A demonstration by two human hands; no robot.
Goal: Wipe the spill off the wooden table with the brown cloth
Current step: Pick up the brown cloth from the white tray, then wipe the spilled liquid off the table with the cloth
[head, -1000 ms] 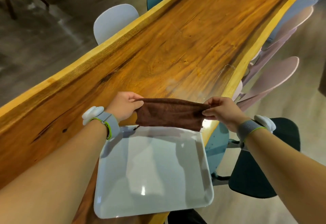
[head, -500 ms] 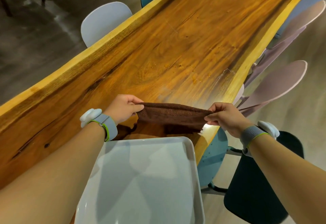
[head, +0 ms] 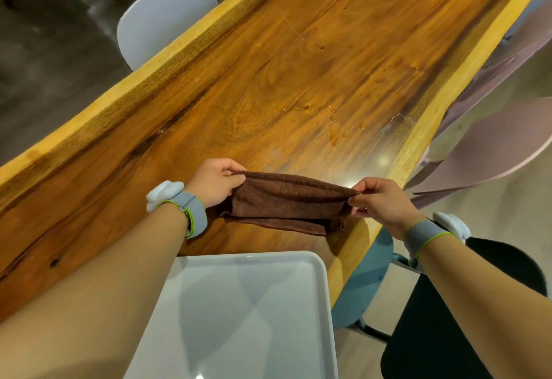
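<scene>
Stretching across the view is the worktop (head: 268,59), a long glossy slab of orange-brown wood with strong grain and paler, wavy raw edges. Chairs line both sides: a white one (head: 161,17) on the left, pinkish ones (head: 493,151) and a dark one (head: 466,313) on the right. A smooth white tray (head: 245,319) with rounded corners sits at the near end, nothing in it.

The cloth (head: 283,202), brown and fuzzy like terry, is pulled into a band between both hands. Its top edge is held up and its lower edge is down by the wood, just beyond the tray. Left hand (head: 213,183) pinches the left corner, right hand (head: 380,199) pinches the right one, both grips closed tight on the fabric.

The spill (head: 328,123) is a scatter of small shiny droplets further out, well apart from the cloth, toward the right edge.
</scene>
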